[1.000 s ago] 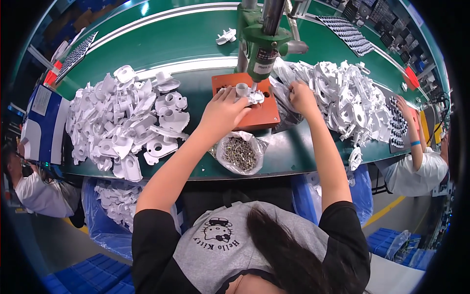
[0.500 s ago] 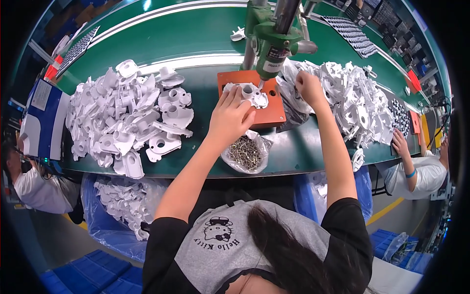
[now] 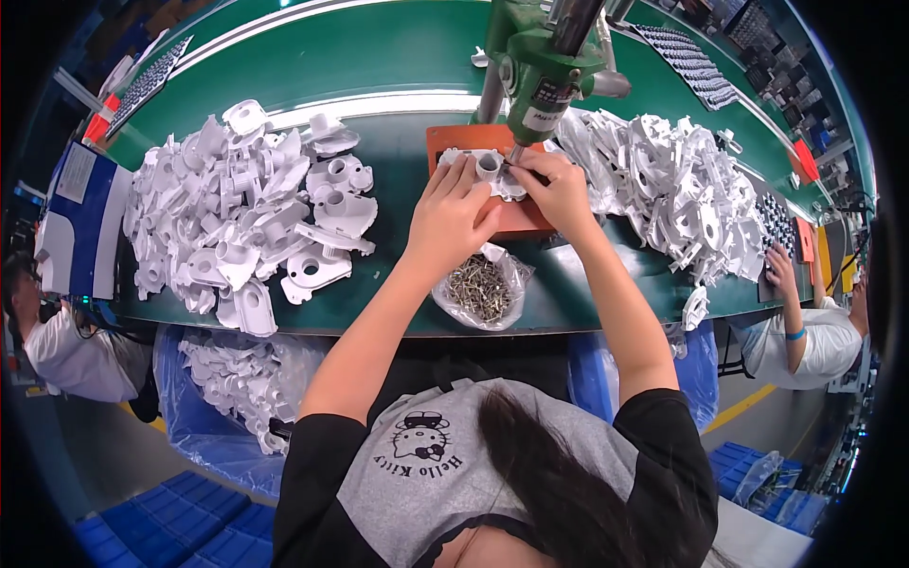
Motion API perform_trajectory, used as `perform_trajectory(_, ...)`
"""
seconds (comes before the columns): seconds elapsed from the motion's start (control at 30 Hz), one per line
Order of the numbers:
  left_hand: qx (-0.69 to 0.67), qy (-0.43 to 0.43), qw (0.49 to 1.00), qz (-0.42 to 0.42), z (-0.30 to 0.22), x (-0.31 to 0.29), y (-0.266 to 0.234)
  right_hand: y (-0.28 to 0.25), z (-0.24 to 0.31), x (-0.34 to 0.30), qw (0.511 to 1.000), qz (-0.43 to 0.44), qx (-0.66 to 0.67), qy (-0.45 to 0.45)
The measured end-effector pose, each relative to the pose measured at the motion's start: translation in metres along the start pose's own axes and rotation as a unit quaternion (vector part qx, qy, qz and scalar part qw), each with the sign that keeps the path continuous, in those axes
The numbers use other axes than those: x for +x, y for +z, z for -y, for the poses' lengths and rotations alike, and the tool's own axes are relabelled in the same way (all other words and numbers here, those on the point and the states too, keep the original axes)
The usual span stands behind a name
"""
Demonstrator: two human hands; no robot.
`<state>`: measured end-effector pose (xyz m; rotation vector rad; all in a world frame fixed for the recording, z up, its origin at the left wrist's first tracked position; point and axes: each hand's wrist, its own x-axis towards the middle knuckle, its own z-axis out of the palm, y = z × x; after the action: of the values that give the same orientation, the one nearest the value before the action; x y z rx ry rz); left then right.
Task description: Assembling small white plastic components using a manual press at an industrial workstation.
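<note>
A white plastic part (image 3: 489,167) with a round tube lies on an orange block (image 3: 458,136) beneath the spindle of a green press-like machine (image 3: 544,80). My left hand (image 3: 449,216) lies over the part's left side, fingers holding it against the block. At the part's right side my right hand (image 3: 559,192) is closed in a pinch, close to the spindle tip. A small dark bit shows at those fingertips, too little to name. Just in front of the block is a clear bag of small metal pins (image 3: 478,290).
Heaps of white parts stand left (image 3: 222,218) and right (image 3: 682,189) on the green table. Below the front edge hang blue bins (image 3: 218,454) lined with plastic. A co-worker's hand (image 3: 781,270) is at the far right, by a black tray (image 3: 775,222).
My right hand has come left and down, from beside the spindle at the right heap to the part on the block. My left hand stays on the part. The view has shifted slightly.
</note>
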<state>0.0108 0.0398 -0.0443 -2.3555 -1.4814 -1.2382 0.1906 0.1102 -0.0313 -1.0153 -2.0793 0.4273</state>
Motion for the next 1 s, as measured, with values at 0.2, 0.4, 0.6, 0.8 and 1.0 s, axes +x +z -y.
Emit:
perform_trajectory(0.2,0.004,0.001,1.000,0.001,0.002,-0.001,0.002,-0.003,-0.005,-0.012,0.995,-0.009,-0.041,-0.096)
perform_trajectory(0.4,0.001,-0.014,1.000,0.013,0.002,-0.003,0.000,0.001,0.008,-0.019,0.997,0.050,0.022,-0.063)
perform_trajectory(0.6,0.002,-0.014,1.000,0.013,0.003,-0.003,0.002,-0.009,0.013,-0.012,0.984,0.045,-0.097,-0.146)
perform_trajectory(0.8,-0.001,-0.005,1.000,0.002,0.001,0.000,0.001,-0.008,0.012,-0.015,0.978,0.057,-0.119,-0.164)
perform_trajectory(1.0,0.001,-0.008,1.000,0.014,0.004,-0.003,0.001,-0.008,0.040,-0.032,0.979,-0.030,-0.146,-0.141)
